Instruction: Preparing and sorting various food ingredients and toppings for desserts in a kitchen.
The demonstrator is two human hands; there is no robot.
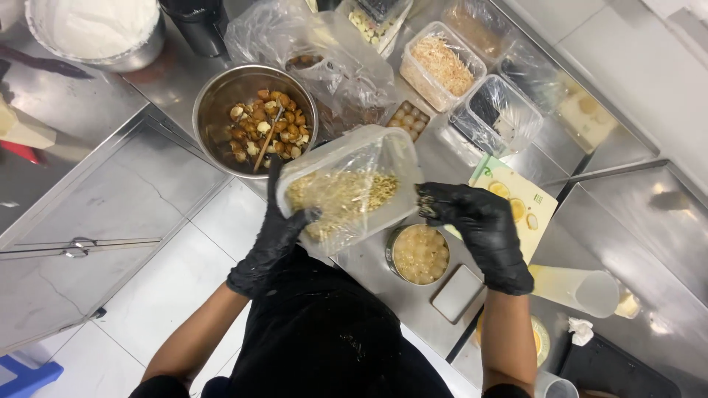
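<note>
Nearest, a tin [420, 254] of pale filling on the tabletop [398, 295], under the work. Above it, left hand [276, 236] clamped on a tilted tub [346, 188] of shreds, seemingly for easy reach; right hand [472, 217] pinched on a tuft beside its rim. Beyond, steel bowl [254, 121] of nuts.

Steel counter [413, 302]: metal bowl [214, 103] of nuts near front edge, open tin can [419, 254] at front edge, clear tubs [495, 116] along back, white lid [457, 292] beside can.
</note>
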